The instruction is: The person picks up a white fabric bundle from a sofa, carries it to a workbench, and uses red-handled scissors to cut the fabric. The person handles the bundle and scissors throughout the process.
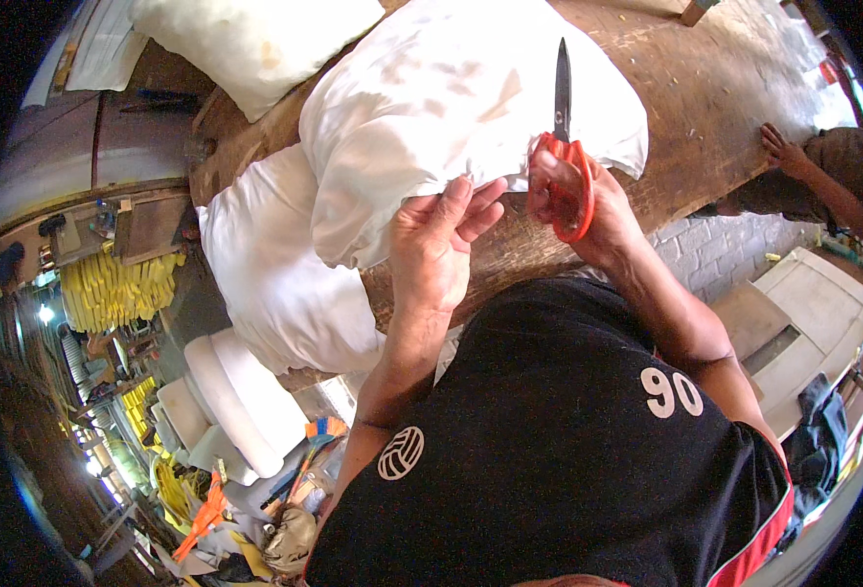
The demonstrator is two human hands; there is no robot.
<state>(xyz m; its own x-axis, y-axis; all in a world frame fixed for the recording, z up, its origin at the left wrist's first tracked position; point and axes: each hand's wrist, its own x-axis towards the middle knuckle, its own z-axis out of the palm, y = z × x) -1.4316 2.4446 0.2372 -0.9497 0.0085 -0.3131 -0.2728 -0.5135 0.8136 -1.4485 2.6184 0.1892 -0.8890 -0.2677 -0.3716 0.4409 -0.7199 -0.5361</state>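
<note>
Three white cushions lie on the wooden bench [691, 122], and the largest-looking one, the middle cushion [461, 83], sits directly on the far side of both hands. The left hand [436, 230] is at its near edge, thumb and forefinger pinching the fabric there, the other fingers loosely bent to the right. The right hand [603, 215], apart from the left and just beyond the cushion's near edge, is closed around the red handles of the scissors [576, 186]; their dark blades look pressed together and point far, over the cushion's right part. The left cushion [280, 269] lies beside the middle one and hangs past the bench's near edge. The far cushion [255, 44] lies beyond, toward the left. Well to the right, a co-worker's hand [786, 154] is at the bench's edge. Near left, below the bench, stands a white upholstered seat [246, 401].
</note>
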